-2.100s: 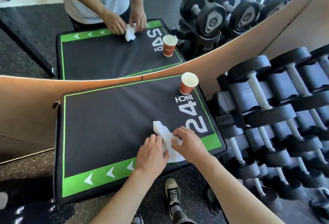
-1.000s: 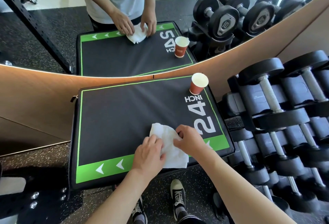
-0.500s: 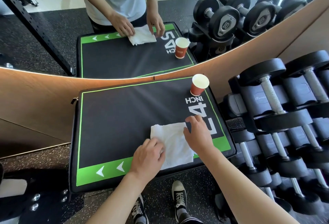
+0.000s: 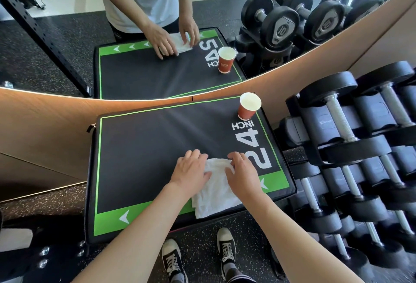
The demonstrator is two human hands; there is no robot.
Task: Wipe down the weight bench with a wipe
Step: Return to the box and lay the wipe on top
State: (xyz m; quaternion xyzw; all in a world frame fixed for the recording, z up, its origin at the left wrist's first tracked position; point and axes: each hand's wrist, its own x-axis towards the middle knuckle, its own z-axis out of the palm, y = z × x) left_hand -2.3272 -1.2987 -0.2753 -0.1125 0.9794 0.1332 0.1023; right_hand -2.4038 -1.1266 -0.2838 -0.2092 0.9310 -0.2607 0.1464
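The weight bench pad [image 4: 144, 147] is black with a green border and a white "24 INCH" mark. A white wipe [image 4: 217, 195] lies bunched on its near right part and reaches over the front edge. My left hand [image 4: 191, 171] lies flat on the wipe's upper left and presses it down. My right hand [image 4: 243, 175] has curled fingers over the wipe's upper right edge and its thumb on the cloth, pinching it. The wipe's far end is hidden under both hands.
A red paper cup [image 4: 248, 106] stands upright at the pad's far right corner. A rack of dumbbells [image 4: 351, 152] sits close on the right. A mirror [image 4: 157, 75] behind the pad reflects the scene. My shoes [image 4: 226, 251] stand on the speckled floor below.
The wipe was spread flat half a second ago and is now gathered narrower. My left hand slid forward onto it and my right hand came in to the left.
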